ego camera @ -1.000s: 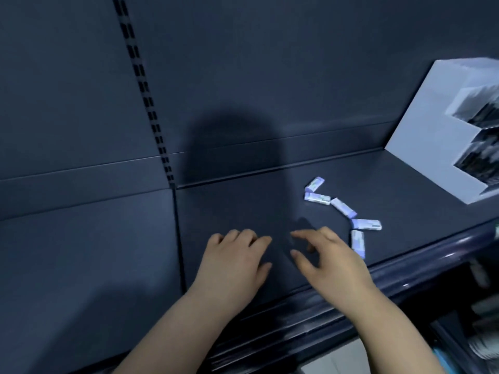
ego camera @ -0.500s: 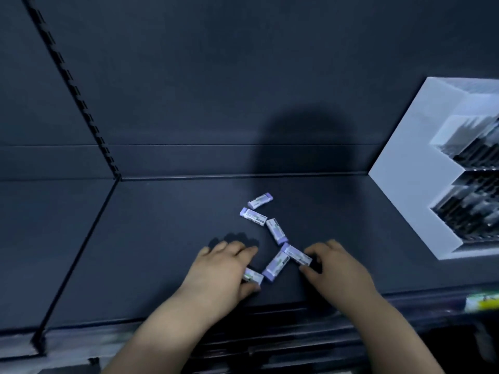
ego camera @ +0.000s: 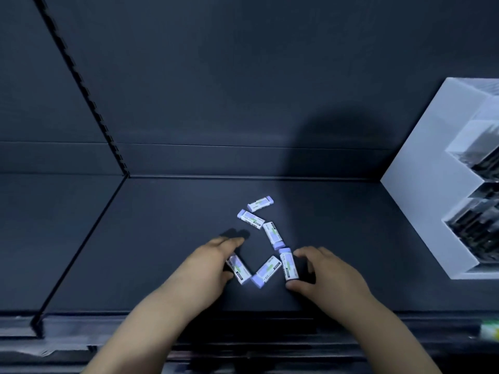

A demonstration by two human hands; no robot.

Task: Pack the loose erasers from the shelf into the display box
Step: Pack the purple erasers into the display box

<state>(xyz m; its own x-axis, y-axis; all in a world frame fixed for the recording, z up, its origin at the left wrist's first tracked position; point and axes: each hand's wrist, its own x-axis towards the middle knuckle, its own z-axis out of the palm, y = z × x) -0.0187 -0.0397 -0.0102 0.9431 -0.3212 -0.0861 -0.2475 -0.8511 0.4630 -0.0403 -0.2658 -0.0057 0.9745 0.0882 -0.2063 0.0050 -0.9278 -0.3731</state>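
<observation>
Several loose erasers, white with lilac ends, lie scattered on the dark shelf [ego camera: 162, 238]. My left hand [ego camera: 208, 265] lies over the near-left eraser [ego camera: 240, 271], which shows between its thumb and fingers. My right hand [ego camera: 324, 271] pinches the near-right eraser [ego camera: 288, 267] lengthwise, forefinger at its far end and thumb at its near end. Between the two lies another eraser [ego camera: 266, 272]. Three more erasers [ego camera: 260, 204] [ego camera: 251, 219] [ego camera: 273, 233] lie farther back, untouched. The white stepped display box [ego camera: 421, 184] stands at the right, its tiers holding dark, blurred contents.
A slotted upright [ego camera: 89, 98] runs down the dark back wall at the left. The shelf's front edge [ego camera: 243, 317] is just below my wrists. A green-yellow label [ego camera: 490, 332] sits on the rail at the far right.
Both hands have closed in on the near erasers. The right hand has turned its eraser from slanted to nearly upright. More of the eraser under the left hand shows.
</observation>
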